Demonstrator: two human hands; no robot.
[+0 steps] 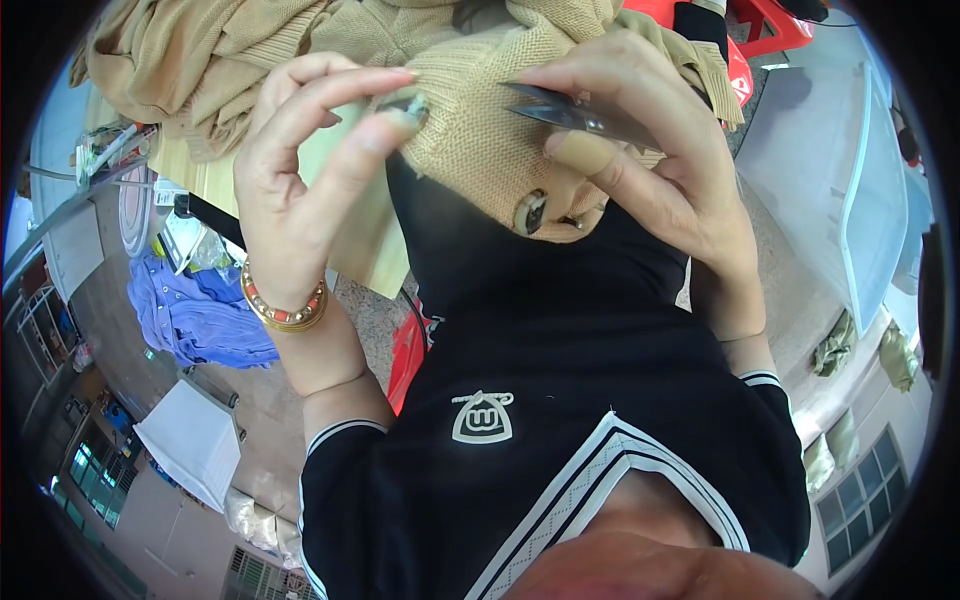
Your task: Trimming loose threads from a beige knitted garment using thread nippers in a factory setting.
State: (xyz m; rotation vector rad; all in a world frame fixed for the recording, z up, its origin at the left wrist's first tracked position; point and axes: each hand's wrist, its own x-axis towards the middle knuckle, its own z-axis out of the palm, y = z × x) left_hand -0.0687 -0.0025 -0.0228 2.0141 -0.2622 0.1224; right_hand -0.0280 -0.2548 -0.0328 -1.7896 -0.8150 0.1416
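A tan knitted garment piece (470, 130) with a ribbed band hangs in front of me over my lap. My left hand (300, 150) is at its left edge, thumb and forefinger drawn into a pinch. A small bluish, dark bit shows by the fingertips; I cannot make it out. In my right hand (650, 140) are metal thread snips (575, 113), blades slightly parted and pointing left across the knit. A tan bandage (585, 153) wraps the right thumb. At the knit's lower edge is a small oval dark-and-pale thing (532, 212), unclear to me.
More tan knitwear (200, 60) is heaped at the far left on a pale wooden surface (375, 235). Blue-violet cloth (195, 310) lies to the left. A translucent bin (810, 170) stands at right, with a red plastic stool (775, 25) beyond.
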